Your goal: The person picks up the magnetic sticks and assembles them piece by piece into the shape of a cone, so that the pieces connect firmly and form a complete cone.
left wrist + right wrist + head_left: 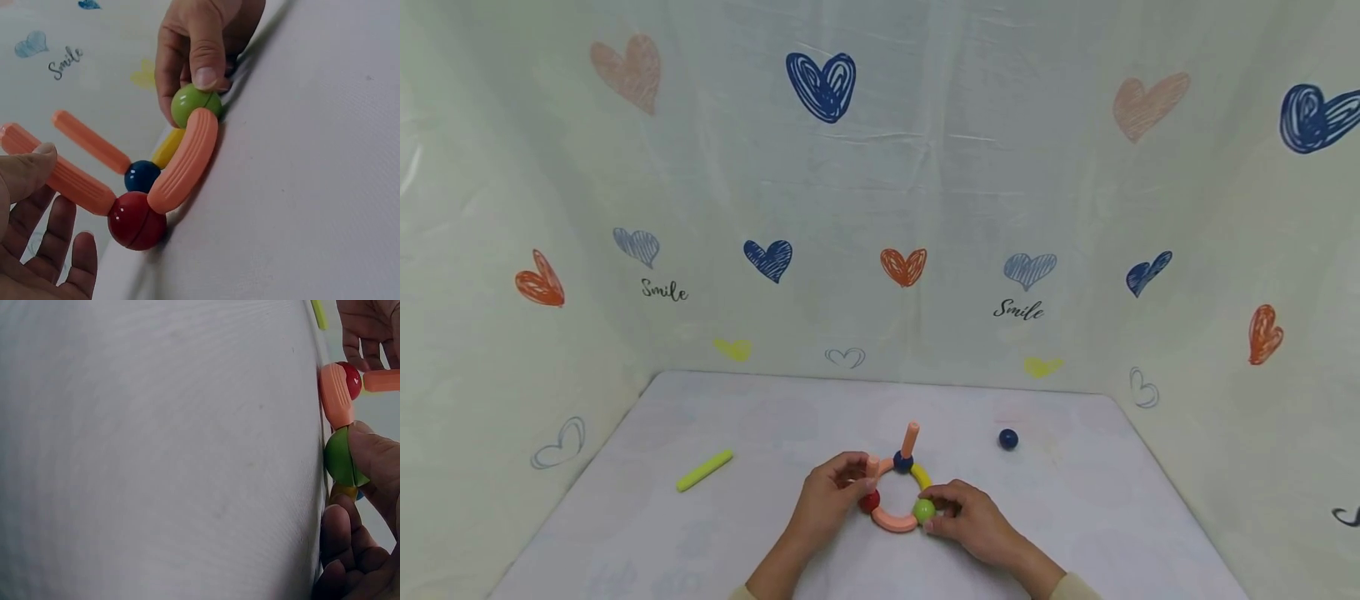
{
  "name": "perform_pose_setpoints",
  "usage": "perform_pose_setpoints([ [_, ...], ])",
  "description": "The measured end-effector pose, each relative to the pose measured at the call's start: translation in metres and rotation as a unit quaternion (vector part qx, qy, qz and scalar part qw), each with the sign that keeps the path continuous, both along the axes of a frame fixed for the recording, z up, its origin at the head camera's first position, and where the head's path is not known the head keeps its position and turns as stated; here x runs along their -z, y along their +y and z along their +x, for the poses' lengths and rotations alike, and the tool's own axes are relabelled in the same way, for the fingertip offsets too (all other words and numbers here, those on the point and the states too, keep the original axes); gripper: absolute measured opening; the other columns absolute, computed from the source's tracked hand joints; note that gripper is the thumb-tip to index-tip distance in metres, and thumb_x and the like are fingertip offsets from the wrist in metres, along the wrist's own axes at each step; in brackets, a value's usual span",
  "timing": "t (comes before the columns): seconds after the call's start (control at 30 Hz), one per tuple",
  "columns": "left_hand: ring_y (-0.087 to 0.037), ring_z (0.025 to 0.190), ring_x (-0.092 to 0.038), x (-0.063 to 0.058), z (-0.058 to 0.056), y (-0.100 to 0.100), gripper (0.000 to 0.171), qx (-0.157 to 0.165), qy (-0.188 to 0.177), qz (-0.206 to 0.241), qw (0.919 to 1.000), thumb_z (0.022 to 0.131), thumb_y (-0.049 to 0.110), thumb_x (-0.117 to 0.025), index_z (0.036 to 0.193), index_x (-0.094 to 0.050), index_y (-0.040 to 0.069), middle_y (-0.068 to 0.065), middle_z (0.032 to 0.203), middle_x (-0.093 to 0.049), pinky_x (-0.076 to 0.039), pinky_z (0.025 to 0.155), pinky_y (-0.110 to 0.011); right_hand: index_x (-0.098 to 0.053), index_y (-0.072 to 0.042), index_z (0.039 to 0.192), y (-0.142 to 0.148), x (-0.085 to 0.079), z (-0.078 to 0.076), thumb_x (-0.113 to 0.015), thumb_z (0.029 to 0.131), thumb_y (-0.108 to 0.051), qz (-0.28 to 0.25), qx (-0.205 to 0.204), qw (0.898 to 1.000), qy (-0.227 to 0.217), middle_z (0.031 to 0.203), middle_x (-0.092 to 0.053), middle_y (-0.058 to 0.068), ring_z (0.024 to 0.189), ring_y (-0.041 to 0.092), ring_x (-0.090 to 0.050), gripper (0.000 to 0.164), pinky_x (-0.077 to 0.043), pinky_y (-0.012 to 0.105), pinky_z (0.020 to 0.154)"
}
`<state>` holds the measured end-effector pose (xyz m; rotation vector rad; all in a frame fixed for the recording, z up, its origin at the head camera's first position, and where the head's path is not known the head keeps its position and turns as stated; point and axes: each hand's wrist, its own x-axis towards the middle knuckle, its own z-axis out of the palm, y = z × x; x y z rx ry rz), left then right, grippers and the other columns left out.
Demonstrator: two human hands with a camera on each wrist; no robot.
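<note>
A ring of curved rods and balls lies on the table: a red ball point(137, 220), a blue ball point(903, 461), a green ball point(924, 511), an orange curved rod point(894, 521) and a yellow curved rod point(921, 476). A straight orange rod point(910, 439) rises from the blue ball. Another straight orange rod point(81, 186) stands on the red ball, pinched near its upper end by my left hand point(832, 493). With thumb and fingers my right hand point(973, 518) grips the green ball. In the right wrist view, its fingers partly hide the yellow rod.
Off to the left on the white table point(775, 417) lies a straight yellow-green rod point(704, 471). A loose dark blue ball point(1008, 439) sits at the back right. Behind the table hangs a pale curtain point(925, 167) printed with hearts.
</note>
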<state>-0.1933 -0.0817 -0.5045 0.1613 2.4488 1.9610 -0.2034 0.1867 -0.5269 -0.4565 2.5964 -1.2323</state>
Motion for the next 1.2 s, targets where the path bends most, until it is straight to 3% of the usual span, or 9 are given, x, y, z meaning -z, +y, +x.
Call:
perform_pose_setpoints([
  [0.27, -0.018, 0.099, -0.071, 0.009, 0.001, -0.001, 0.032, 0.012, 0.011, -0.051, 0.9985, 0.093, 0.019, -0.082, 0.123, -0.074, 0.01, -0.003, 0.11, -0.076, -0.057, 0.083, -0.023, -0.077, -0.019, 0.121, 0.001, -0.002, 0.001, -0.087, 0.087, -0.028, -0.003, -0.001, 1.0, 0.009, 0.097, -0.064, -0.004, 0.082, 0.008, -0.054, 0.037, -0.042, 0.023, 0.07],
  [0.43, -0.01, 0.092, -0.068, 0.021, 0.001, -0.004, 0.03, 0.033, 0.016, -0.115, 0.9927, 0.092, 0.023, -0.083, 0.119, -0.074, 0.012, 0.001, 0.108, -0.074, -0.055, 0.078, -0.022, -0.077, -0.019, 0.121, 0.002, -0.003, 0.002, -0.088, 0.087, -0.026, -0.009, -0.002, 1.0, 0.01, 0.097, -0.064, -0.003, 0.081, 0.008, -0.053, 0.037, -0.042, 0.023, 0.07],
  [0.57, -0.008, 0.091, -0.063, 0.027, 0.0, -0.005, 0.027, 0.032, 0.025, -0.139, 0.9895, 0.091, 0.023, -0.084, 0.114, -0.075, 0.012, 0.002, 0.106, -0.07, -0.053, 0.076, -0.021, -0.077, -0.019, 0.121, 0.002, -0.003, 0.002, -0.087, 0.087, -0.027, -0.008, -0.003, 1.0, 0.006, 0.098, -0.064, -0.003, 0.082, 0.009, -0.053, 0.037, -0.042, 0.023, 0.071],
  [0.87, -0.005, 0.092, -0.064, 0.028, -0.002, -0.005, 0.023, 0.033, 0.039, -0.115, 0.992, 0.094, 0.02, -0.081, 0.114, -0.076, 0.012, 0.001, 0.106, -0.072, -0.054, 0.078, -0.021, -0.077, -0.023, 0.126, 0.007, 0.0, 0.011, -0.085, 0.09, -0.029, -0.009, -0.034, 0.999, 0.005, 0.101, -0.064, -0.005, 0.088, 0.006, -0.054, 0.038, -0.044, 0.022, 0.076],
  [1.2, -0.011, 0.092, -0.069, 0.029, -0.012, 0.0, 0.025, 0.002, 0.049, -0.143, 0.9885, 0.094, 0.014, -0.079, 0.117, -0.075, 0.006, 0.0, 0.103, -0.076, -0.056, 0.075, -0.023, -0.072, -0.02, 0.135, 0.003, 0.001, 0.023, -0.081, 0.093, -0.026, -0.029, -0.081, 0.996, 0.002, 0.107, -0.066, -0.009, 0.093, 0.003, -0.056, 0.043, -0.046, 0.022, 0.081],
])
